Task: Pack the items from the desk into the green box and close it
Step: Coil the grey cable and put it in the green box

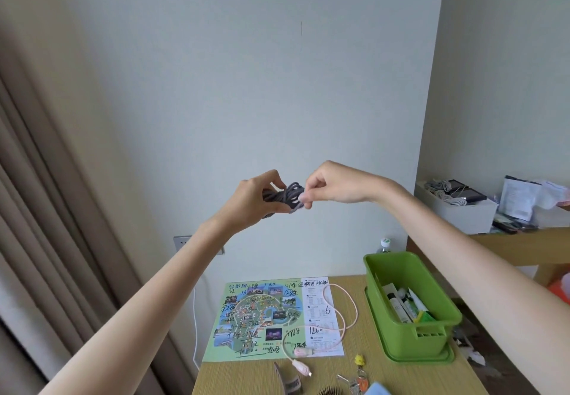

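High above the desk, my left hand [257, 198] grips a coiled bundle of grey cord [285, 195]. My right hand [327, 183] pinches the bundle's right end. Below, the green box [431, 331] stands open on the right side of the wooden desk [345, 376], sitting on its green lid [438, 359]. Tubes and small bottles lie inside it. A pink charging cable [342, 322] loops over a printed map [268, 317] with handwriting. Near the front edge lie a hair clip [288, 379], a brush [330, 391], keys with a yellow charm [358, 360] and a blue item [374, 390].
A beige curtain [40, 209] hangs at the left. On the wall behind the desk is a wall socket [182, 242]. At the right, a wooden shelf [524, 237] carries a white bin [459, 209] with cables and papers. A bottle cap [385, 242] shows behind the box.
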A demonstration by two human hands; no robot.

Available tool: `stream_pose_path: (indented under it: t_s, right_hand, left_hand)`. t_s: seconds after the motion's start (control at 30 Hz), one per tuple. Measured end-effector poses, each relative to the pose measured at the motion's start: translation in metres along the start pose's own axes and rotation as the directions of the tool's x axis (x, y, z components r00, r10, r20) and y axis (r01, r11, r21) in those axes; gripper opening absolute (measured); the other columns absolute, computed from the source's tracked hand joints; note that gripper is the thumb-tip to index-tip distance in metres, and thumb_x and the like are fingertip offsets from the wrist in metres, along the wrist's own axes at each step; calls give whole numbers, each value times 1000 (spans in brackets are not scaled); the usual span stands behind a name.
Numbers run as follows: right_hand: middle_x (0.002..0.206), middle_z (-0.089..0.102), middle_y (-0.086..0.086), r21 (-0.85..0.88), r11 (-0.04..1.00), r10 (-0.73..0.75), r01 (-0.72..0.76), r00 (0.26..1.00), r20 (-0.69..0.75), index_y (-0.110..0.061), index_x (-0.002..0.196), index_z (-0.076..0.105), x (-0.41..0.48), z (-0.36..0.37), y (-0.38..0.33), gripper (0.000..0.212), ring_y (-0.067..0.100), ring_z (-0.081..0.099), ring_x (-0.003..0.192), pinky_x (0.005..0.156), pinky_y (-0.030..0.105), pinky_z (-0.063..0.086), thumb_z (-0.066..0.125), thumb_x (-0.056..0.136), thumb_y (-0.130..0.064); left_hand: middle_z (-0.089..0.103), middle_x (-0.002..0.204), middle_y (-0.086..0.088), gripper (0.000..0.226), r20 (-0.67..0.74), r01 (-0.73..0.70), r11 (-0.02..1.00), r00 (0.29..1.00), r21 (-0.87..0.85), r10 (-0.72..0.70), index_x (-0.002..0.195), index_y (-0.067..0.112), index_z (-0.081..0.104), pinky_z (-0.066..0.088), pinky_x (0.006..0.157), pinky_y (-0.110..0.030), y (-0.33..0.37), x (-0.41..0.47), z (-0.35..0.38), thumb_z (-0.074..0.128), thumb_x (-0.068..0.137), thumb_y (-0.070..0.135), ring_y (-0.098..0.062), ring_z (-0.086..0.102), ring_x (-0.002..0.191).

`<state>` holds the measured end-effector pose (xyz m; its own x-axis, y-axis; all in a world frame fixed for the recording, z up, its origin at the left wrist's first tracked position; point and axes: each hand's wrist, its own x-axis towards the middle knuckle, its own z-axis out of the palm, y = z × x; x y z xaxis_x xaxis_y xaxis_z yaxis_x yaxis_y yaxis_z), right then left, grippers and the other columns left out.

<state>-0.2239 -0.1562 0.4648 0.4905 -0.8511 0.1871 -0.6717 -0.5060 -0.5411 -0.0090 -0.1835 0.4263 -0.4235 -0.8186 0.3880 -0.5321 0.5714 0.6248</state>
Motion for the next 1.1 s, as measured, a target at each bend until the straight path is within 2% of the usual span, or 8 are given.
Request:
stream_pose_path:
  t_s: [0.13, 0.27, 0.4, 0.53, 0.7, 0.8, 0.93, 1.1]
  right_hand:
    - [49, 39, -8, 94, 993, 68, -70, 997, 27, -13, 69, 66, 1, -23, -4, 30, 10, 31, 48, 47, 18, 28, 67, 89, -35]
    - [47, 36, -8, 266, 963, 53, -52, 999, 5, -11, 73, 63, 1, -27, 1, 32, 10, 29, 47, 48, 17, 29, 69, 84, -40]
    - [74, 49, 13, 486, 874, 51, 16, 991, -124, 1, 88, 63, -5, -16, 17, 48, 21, 41, 67, 60, 27, 32, 67, 75, -46]
    - [86, 56, 16, 558, 829, 67, 32, 986, -155, -10, 84, 70, -9, -12, 31, 15, 23, 46, 79, 66, 31, 37, 65, 89, -23]
    - [85, 70, 7, 431, 902, 38, 30, 988, -149, -18, 84, 76, -11, -18, 36, 21, 15, 58, 80, 72, 23, 48, 61, 89, -4]
    - [86, 65, 4, 191, 981, -11, 45, 984, -177, -10, 81, 74, -10, -21, 36, 13, 9, 55, 78, 72, 19, 43, 65, 87, -3]
    - [84, 58, -8, -134, 990, -87, 47, 944, -318, -21, 79, 75, -6, -24, 36, 9, 10, 53, 74, 70, 25, 41, 70, 86, -17]
    - [68, 69, -2, -81, 996, 1, -35, 921, -390, -17, 73, 71, -3, -14, 34, 15, 9, 59, 56, 54, 18, 45, 67, 85, -9]
  left_hand:
    - [68, 81, -7, 31, 235, 10, 995, 972, -102, 14, 89, 19, 58, 49, 60, -29, 17, -5, 2, 83, 73, 14, -14, 54, 60]
    - [71, 92, -17, 25, 331, -10, 973, 939, -229, 88, 86, 17, 59, 47, 74, -34, 41, -8, 3, 81, 75, 11, -19, 60, 74]
    - [72, 82, -3, 27, 302, 37, 896, 947, -443, 111, 100, 11, 53, 47, 58, -18, 53, -11, -6, 73, 83, 8, -13, 63, 63]
    - [69, 99, -15, 45, 273, 56, 842, 956, -536, 110, 124, 13, 46, 48, 60, -22, 53, -13, -5, 69, 85, 8, -16, 62, 68]
    - [70, 91, -3, 41, 254, 37, 822, 958, -568, 132, 126, 8, 52, 47, 58, -15, 53, -11, -2, 66, 88, 4, -10, 64, 69]
    - [70, 91, -2, 44, 247, 83, 845, 967, -528, 59, 125, 3, 49, 47, 58, -16, 52, -10, 1, 68, 85, 4, -10, 65, 68]
    - [70, 100, -15, 38, 244, 107, 886, 970, -450, 7, 115, -1, 56, 47, 61, -23, 48, -11, 7, 72, 83, 13, -13, 62, 71]
    - [71, 97, -13, 29, 205, 105, 896, 979, -432, -16, 98, 11, 68, 41, 60, -26, 48, -9, 12, 77, 77, 28, -14, 57, 67]
